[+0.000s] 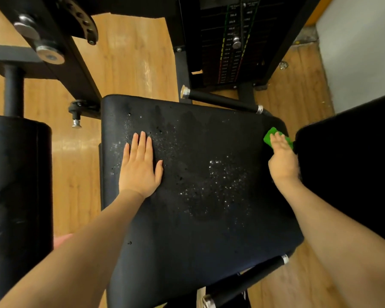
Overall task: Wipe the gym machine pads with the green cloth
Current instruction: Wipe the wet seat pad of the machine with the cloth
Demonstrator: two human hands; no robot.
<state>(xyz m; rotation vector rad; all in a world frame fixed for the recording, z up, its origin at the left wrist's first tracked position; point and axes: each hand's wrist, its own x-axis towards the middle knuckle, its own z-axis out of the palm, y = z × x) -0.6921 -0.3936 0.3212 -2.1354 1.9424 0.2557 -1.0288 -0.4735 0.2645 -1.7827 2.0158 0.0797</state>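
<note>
Seat pad: broad black padded vinyl seat pad point(198, 218) fills the middle of the view, speckled with shining droplets across its centre and left part.
Left hand: left hand point(140, 167) lies flat on the seat pad's left part, palm down, fingers straight and close together, thumb held out to the side.
Right hand: right hand point(281, 161) is at the seat pad's far right edge, fingers stretched out over the cloth and pressing it down.
Green cloth: small bright green cloth point(272, 135) peeks out from under those fingers, wedged between the seat pad and the black back pad point(351, 165) on the right.
Left side: black cylindrical roller pad point(18, 196) stands just beside the seat.
Beyond: black weight stack point(233, 41) with its silver selector pin, on a wooden plank floor point(129, 58).
</note>
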